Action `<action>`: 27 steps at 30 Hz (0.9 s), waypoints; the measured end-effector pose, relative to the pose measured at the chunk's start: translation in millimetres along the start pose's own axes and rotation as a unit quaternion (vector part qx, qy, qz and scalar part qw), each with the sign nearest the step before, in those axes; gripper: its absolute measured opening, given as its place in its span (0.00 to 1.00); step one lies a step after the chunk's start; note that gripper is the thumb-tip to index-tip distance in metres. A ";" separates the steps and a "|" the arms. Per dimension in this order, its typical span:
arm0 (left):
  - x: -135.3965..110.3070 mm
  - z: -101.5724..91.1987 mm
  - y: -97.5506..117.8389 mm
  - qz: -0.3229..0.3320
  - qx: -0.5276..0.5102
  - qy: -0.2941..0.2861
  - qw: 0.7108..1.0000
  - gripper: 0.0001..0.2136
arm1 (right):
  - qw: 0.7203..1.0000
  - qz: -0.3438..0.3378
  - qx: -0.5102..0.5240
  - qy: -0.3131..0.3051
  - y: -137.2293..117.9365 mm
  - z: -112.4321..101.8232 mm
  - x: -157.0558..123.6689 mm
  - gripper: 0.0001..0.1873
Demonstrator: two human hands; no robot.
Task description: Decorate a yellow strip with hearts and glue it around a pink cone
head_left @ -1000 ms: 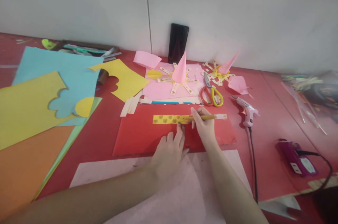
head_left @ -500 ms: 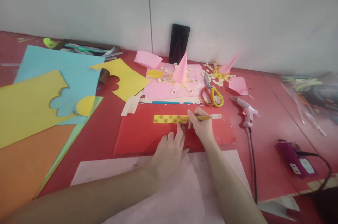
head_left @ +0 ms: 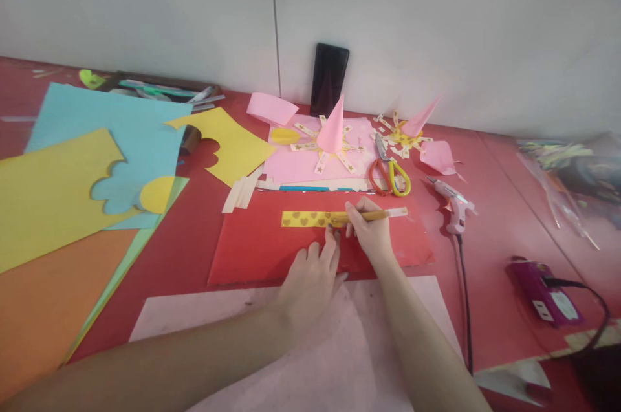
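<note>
A yellow paper strip [head_left: 305, 218] with brown hearts drawn along it lies on a red board [head_left: 257, 247]. My right hand [head_left: 372, 234] is closed around a gold-coloured pen [head_left: 376, 215], its tip down at the strip's right part. My left hand [head_left: 310, 276] rests on the board with fingers stretched out, a fingertip touching the strip's lower edge. Behind the board, a pink paper cone [head_left: 331, 130] stands among star-marked strips on pink paper. Scissors [head_left: 388, 169] with one red and one yellow handle lie to its right.
Coloured sheets, including blue paper [head_left: 130, 121] and cut yellow paper [head_left: 58, 185], cover the left side. A black phone [head_left: 330, 79] leans on the wall. To the right are a pink glue gun [head_left: 456, 205] with a cord and a purple power box [head_left: 543, 292].
Hardly anything differs. Both hands keep their places, and the pen stays on the heart-patterned strip.
</note>
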State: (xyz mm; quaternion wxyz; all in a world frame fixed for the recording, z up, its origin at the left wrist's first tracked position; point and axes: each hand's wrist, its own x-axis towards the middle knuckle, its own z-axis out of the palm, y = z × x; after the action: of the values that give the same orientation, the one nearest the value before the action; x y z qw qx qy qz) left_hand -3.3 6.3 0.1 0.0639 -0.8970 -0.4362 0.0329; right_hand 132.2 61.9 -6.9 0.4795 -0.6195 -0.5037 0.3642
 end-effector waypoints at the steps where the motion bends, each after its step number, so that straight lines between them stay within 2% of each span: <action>1: 0.0 -0.3 0.0 -0.001 -0.001 0.000 1.000 0.23 | 1.000 0.000 -0.002 0.001 -0.2 0.0 -0.1 0.18; 18: 0.3 1.2 -0.1 0.001 0.015 0.000 1.000 0.24 | 0.999 0.001 0.018 0.027 0.6 0.4 -0.2 0.16; 27: -0.3 0.8 0.1 -0.006 -0.018 -0.005 1.000 0.23 | 1.000 0.006 0.001 0.020 -0.8 1.2 -0.4 0.16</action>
State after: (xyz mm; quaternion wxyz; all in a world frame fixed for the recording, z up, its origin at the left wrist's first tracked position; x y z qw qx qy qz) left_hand -3.5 6.1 -0.7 0.0455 -0.8950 -0.4427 0.0295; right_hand 130.8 61.8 -6.5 0.4881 -0.6289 -0.4900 0.3552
